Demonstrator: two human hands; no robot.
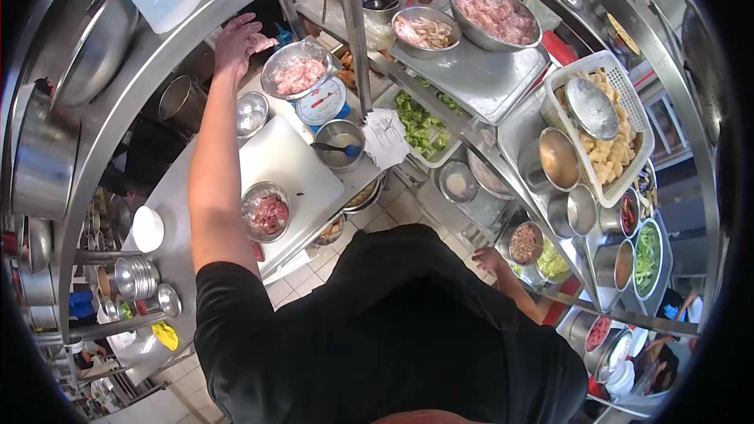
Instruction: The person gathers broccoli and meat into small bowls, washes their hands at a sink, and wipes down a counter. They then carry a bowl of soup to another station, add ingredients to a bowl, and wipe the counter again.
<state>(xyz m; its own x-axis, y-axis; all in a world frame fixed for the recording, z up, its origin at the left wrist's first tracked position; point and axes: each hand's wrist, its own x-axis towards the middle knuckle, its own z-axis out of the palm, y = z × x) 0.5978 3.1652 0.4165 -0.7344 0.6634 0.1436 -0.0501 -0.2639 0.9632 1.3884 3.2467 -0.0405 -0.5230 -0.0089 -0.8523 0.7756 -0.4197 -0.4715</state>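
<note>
Left hand [239,43] is held beside bowl of raw meat [298,72] on scale [322,102], fingers pinched on a meat scrap [264,42]; weighing judged unfinished. One filled bowl [267,212] already set on cutting board [287,165]. Right hand [491,259] hangs low, grip not discernible.

a white cutting board [292,159] held a steel bowl of mince [249,199]. nearby sat broccoli [418,122], paper slips [386,135], a white basket [641,114] of pale dough pieces, and a big bowl of pink meat [473,34] higher up.
</note>
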